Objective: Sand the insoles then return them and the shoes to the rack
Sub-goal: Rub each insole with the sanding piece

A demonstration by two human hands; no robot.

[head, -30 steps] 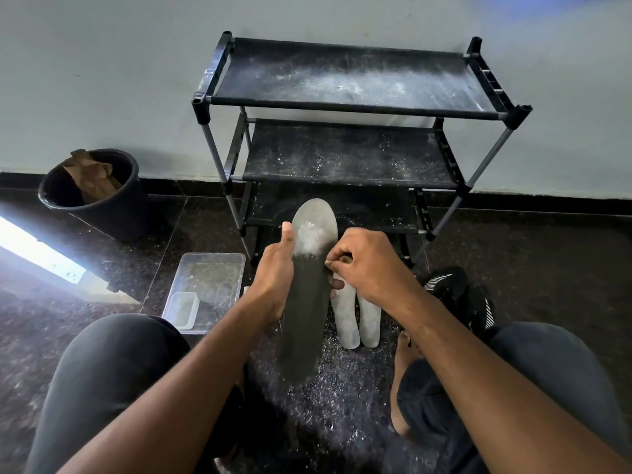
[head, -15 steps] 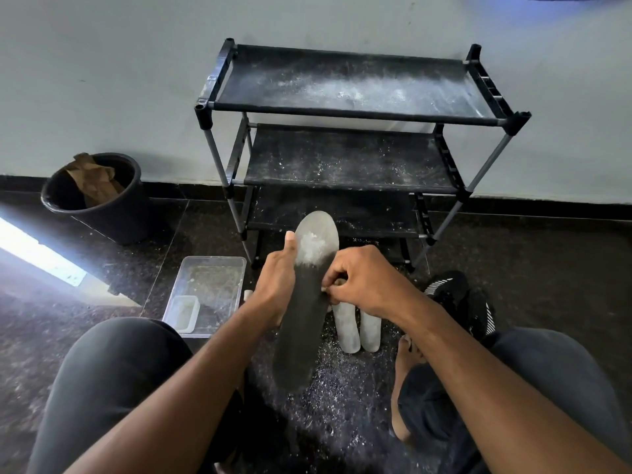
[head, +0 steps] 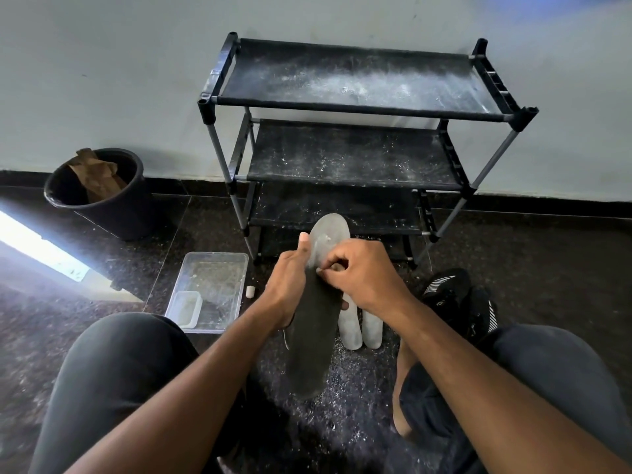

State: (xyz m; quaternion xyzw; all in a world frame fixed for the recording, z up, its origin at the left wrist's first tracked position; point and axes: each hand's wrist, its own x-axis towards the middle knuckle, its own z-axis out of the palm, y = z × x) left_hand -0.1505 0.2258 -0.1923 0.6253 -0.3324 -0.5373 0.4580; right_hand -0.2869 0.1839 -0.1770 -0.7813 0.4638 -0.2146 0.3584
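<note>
My left hand [head: 290, 285] grips a long dark insole [head: 316, 333] by its left edge, holding it up over the floor; its toe end is pale and dusty. My right hand [head: 362, 278] has its fingers curled against the insole's upper part, pinching something small that I cannot make out. Two pale insoles [head: 360, 328] lie side by side on the floor just behind it. A pair of black shoes [head: 458, 295] with white stripes sits on the floor at the right. The black three-shelf rack [head: 359, 107] stands against the wall, dusted white, with nothing on its shelves.
A clear plastic tray [head: 212, 289] with a small white tub in it lies left of my hands. A black bucket [head: 102, 196] holding brown paper stands by the wall at left. Pale shavings cover the dark floor between my knees. A small white piece [head: 250, 291] lies beside the tray.
My right hand has slid slightly up along the insole towards its pale toe end. My left hand keeps the same hold. The view has tilted down a little.
</note>
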